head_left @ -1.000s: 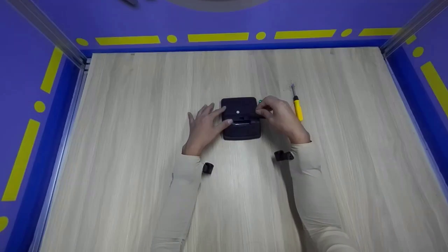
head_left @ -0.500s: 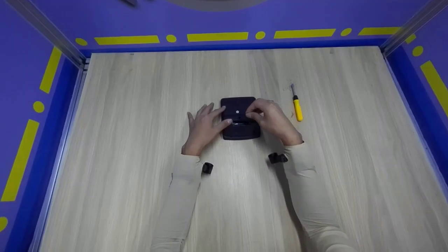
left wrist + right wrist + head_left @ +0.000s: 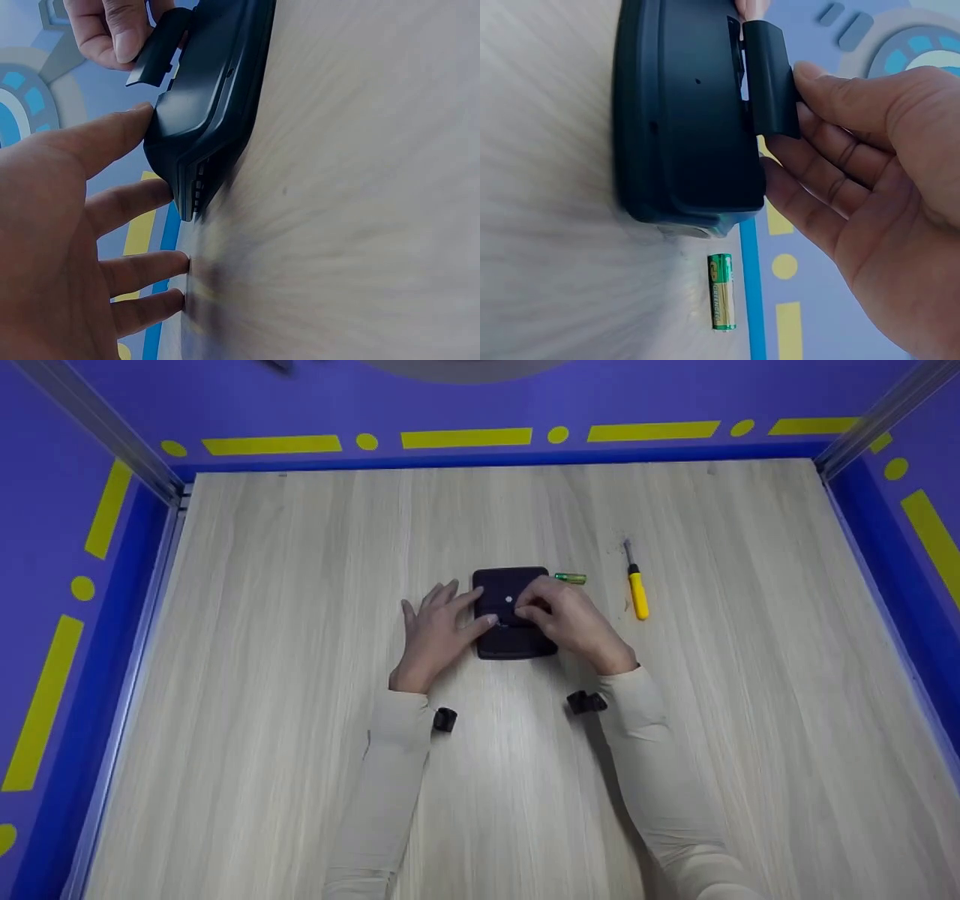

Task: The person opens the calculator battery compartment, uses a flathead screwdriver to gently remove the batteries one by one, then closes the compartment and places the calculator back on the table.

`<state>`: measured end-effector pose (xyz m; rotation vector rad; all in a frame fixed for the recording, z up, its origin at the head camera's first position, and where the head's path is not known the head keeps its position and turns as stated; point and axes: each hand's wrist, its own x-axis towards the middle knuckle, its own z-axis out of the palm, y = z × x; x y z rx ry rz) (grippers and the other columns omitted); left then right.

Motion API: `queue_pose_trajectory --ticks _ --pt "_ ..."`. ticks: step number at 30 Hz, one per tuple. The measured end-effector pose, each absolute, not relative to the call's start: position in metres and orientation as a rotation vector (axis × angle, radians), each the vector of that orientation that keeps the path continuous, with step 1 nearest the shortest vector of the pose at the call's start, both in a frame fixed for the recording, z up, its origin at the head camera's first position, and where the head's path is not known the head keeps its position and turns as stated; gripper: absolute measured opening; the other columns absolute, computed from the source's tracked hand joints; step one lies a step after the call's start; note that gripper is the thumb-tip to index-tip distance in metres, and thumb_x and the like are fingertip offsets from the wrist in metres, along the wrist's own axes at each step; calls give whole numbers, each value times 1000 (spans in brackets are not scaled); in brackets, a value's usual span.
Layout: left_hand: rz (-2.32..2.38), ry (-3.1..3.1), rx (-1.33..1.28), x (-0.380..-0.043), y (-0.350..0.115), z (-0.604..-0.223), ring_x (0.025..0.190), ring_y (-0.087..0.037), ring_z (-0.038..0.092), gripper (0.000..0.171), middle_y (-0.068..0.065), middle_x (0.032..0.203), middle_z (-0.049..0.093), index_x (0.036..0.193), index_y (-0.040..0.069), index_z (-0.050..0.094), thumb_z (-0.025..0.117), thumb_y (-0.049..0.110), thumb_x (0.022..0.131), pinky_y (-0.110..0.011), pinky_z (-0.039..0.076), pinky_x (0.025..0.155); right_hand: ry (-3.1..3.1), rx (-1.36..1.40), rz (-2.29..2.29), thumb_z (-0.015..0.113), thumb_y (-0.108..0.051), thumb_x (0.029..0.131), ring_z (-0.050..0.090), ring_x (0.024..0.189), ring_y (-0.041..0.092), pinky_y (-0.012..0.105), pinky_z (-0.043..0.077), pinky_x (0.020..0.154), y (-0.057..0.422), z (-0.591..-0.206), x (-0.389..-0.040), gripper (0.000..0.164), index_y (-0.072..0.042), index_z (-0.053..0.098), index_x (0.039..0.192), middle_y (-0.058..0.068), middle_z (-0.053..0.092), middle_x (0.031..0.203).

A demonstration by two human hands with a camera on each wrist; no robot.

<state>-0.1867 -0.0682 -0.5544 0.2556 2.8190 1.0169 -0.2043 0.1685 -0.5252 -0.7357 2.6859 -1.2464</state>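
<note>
A black plastic device (image 3: 517, 645) lies on the table between both hands, with a slot on its upper side. My right hand (image 3: 574, 619) pinches a small black battery cover (image 3: 771, 82) between thumb and fingers, tilted up over the slot. In the left wrist view the same cover (image 3: 159, 49) overlaps the slot's edge. My left hand (image 3: 439, 637) rests at the device's left side, fingers spread and straight, with thumb and index fingertips touching its casing. A green and gold battery (image 3: 721, 292) lies on the table just beyond the device's right far corner.
To the right of the hands lies a screwdriver (image 3: 637, 592) with a yellow handle, its tip by some tiny dark bits. Blue and yellow panels (image 3: 465, 439) wall the wooden table (image 3: 300, 585) at the back and sides.
My right hand has moved left with the battery cover, from the device's right edge to over the slot. The battery beyond it has come into fuller view. My left hand has stayed in place.
</note>
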Motion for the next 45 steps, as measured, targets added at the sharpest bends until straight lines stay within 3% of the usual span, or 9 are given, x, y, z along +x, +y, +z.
queue_pose_trajectory --ticks 27,45 --pt "997 2822 256 -187 -68 -556 158 -36 26 68 -16 168 38 157 24 55 63 61 101 -77 1 120 2706 -714 -1188 74 -3 100 66 93 21 38 57 85 163 -528 -204 5 -8 73 98 5 71 100" --pt "1006 2815 255 -187 -68 -555 159 -36 25 68 -16 168 38 158 24 55 62 61 101 -76 -1 121 2799 -750 -1074 75 -5 100 64 95 26 40 57 86 161 -530 -205 8 0 78 105 12 68 104"
